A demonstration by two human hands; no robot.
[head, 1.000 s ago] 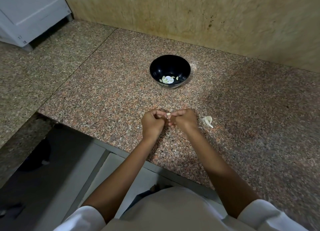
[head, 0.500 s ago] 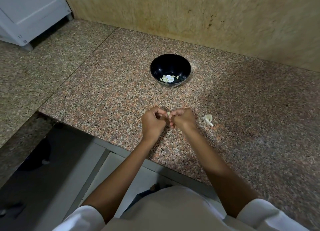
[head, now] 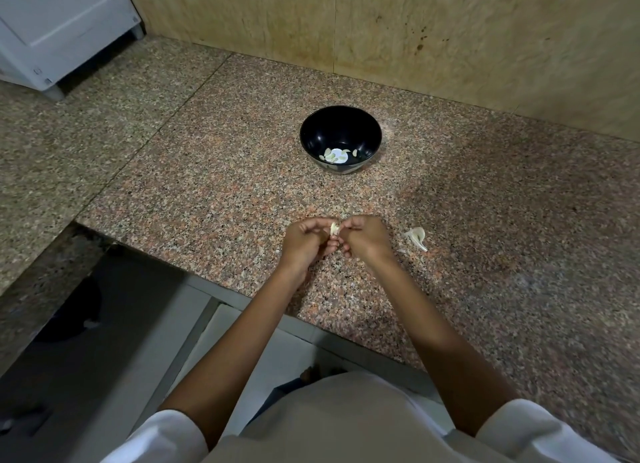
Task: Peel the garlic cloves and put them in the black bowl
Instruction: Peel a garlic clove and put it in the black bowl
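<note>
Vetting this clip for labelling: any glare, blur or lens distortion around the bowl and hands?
Head view: a bright white patch, likely glare, at the bottom of the black bowl blends with the peeled cloves; the clove pinched between left hand and right hand is small but sharp; wide-angle bending curves the countertop edge.

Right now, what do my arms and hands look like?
White short sleeves: the left sleeve and right sleeve end above the elbows, with nothing worn below them. The left hand and right hand wear no gloves, and no watch shows.
</note>
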